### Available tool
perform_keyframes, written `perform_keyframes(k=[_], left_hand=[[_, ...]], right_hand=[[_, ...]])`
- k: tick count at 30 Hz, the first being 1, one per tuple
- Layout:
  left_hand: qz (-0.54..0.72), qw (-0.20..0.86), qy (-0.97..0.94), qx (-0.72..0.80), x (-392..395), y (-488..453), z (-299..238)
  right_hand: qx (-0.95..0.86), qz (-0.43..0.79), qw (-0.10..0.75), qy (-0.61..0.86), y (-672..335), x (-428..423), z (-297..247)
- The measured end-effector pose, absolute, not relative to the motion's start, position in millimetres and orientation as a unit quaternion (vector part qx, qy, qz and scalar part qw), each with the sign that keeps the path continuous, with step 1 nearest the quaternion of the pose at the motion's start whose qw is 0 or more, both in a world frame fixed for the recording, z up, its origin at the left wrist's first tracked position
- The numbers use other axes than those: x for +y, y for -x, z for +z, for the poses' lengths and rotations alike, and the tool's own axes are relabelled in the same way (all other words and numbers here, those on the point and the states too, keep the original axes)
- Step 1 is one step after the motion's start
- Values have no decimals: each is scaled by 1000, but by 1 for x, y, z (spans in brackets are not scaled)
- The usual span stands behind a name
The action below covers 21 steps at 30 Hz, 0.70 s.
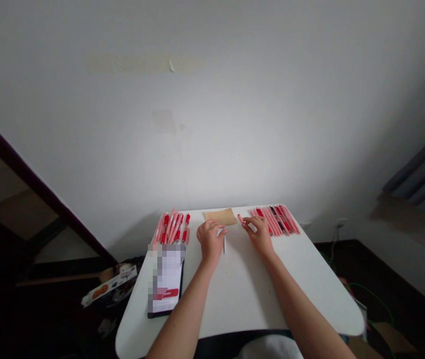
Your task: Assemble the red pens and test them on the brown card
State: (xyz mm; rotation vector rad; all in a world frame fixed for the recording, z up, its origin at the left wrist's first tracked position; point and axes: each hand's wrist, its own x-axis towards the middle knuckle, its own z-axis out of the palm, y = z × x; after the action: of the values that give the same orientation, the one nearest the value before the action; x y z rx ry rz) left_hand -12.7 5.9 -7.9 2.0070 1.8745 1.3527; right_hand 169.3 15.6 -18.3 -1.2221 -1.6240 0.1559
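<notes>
My left hand (211, 241) is above the middle of the white table, its thumb and index finger pinched together. A thin, pale grey stick (224, 245), like a pen part, shows just below these fingertips and appears to be held by them. My right hand (259, 236) pinches a short pink pen cap (240, 218) between thumb and fingers, apart from the left hand. Behind the hands lies a tan piece of paper (221, 216). A row of pink, red and black pens (281, 222) lies just right of my right hand.
More pink and red pens (171, 228) lie in a group at the table's back left. A phone (167, 284) with its screen lit rests in front of them. The white table (242, 304) stands against a pale wall (219, 124). Boxes and cables are on the floor.
</notes>
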Motion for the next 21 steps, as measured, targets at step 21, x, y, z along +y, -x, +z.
perform_keyframes(k=[21], left_hand=[[377,-1,-658,652,5,17,-8]], right_hand=[[-669,74,515,530,-171,15,-19]])
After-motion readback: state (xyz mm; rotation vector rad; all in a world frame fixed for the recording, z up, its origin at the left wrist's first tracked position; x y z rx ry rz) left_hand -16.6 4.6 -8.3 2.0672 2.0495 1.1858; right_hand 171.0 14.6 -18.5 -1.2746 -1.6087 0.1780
